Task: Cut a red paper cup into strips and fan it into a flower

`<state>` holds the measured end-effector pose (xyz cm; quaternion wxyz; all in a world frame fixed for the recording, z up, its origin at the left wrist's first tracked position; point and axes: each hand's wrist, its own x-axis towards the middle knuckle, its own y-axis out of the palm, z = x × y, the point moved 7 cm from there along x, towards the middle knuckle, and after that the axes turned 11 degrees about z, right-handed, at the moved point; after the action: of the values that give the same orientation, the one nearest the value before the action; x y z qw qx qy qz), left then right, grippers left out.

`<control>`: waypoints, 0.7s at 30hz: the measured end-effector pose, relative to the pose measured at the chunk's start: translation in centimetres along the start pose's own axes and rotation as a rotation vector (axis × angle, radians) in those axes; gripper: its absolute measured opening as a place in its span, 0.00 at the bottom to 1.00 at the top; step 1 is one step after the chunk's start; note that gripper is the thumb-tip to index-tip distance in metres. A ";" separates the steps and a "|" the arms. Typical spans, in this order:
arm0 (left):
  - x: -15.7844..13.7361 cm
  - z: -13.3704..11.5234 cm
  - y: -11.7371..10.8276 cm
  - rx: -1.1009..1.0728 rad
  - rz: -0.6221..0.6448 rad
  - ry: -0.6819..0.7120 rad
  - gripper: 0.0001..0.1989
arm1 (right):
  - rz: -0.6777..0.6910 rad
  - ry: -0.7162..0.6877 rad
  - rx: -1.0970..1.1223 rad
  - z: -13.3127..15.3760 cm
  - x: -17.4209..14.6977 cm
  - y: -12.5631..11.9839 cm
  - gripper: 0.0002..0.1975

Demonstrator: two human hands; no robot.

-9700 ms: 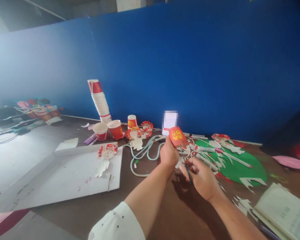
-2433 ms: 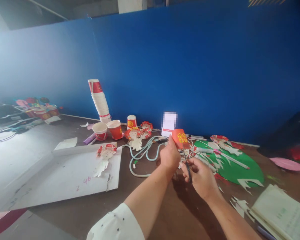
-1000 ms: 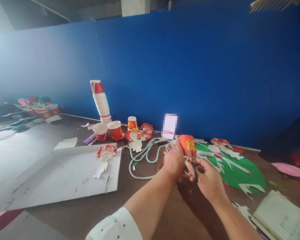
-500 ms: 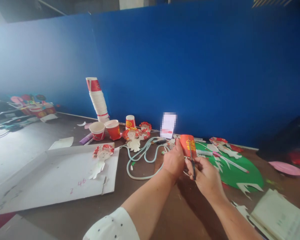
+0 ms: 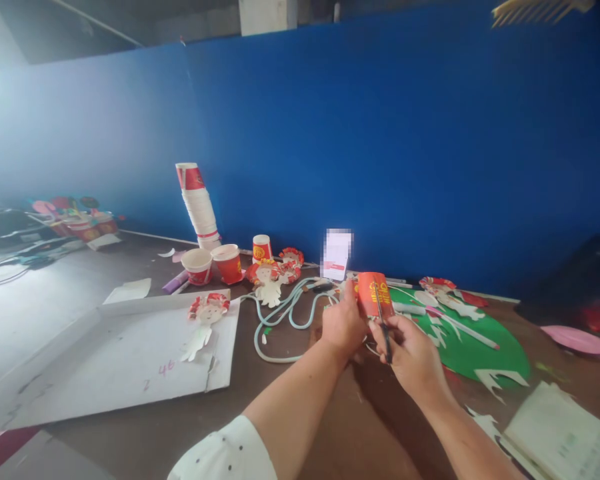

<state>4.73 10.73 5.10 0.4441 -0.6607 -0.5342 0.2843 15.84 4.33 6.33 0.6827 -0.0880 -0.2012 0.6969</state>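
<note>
Your left hand (image 5: 344, 325) pinches the red paper piece (image 5: 369, 293) at its left edge, thumb upward, the fingers behind it mostly hidden. Your right hand (image 5: 414, 352) is closed around the handles of the scissors (image 5: 387, 345), their blades pointing up and away from you. You likely grip only that edge so the printed face stays open to the blades and your fingers keep out of their way. The paper is held up over the table (image 5: 275, 420), probably to give the lower blade room.

The paper sits just beyond and right of your left fingertips, and above your right hand; the blades lie across its gold lettering. Whether they are parted or pressed together, you cannot tell from here.

Behind your left hand stands a lit screen (image 5: 337, 250), tilted back, perhaps to face you. The green sheet (image 5: 500, 350) lies right of your right hand, with white scraps and pens on it, seemingly pushed aside to leave working space.
</note>
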 end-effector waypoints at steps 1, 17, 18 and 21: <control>0.1 0.1 0.0 0.004 0.005 -0.006 0.39 | 0.003 0.010 0.026 -0.1 0.0 0.0 0.15; -0.4 -0.3 0.0 0.004 0.027 -0.039 0.35 | -0.011 0.104 0.294 0.1 -0.9 0.6 0.15; -0.3 -0.3 0.1 0.005 0.025 -0.032 0.35 | -0.013 0.115 0.315 0.2 -0.9 0.6 0.15; -0.2 -0.2 0.3 -0.006 0.026 -0.021 0.35 | -0.012 0.126 0.360 0.1 -0.9 0.6 0.14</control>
<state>5.04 10.47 4.90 0.4328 -0.6659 -0.5311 0.2953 15.27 3.48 6.01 0.7028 -0.0067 -0.0309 0.7107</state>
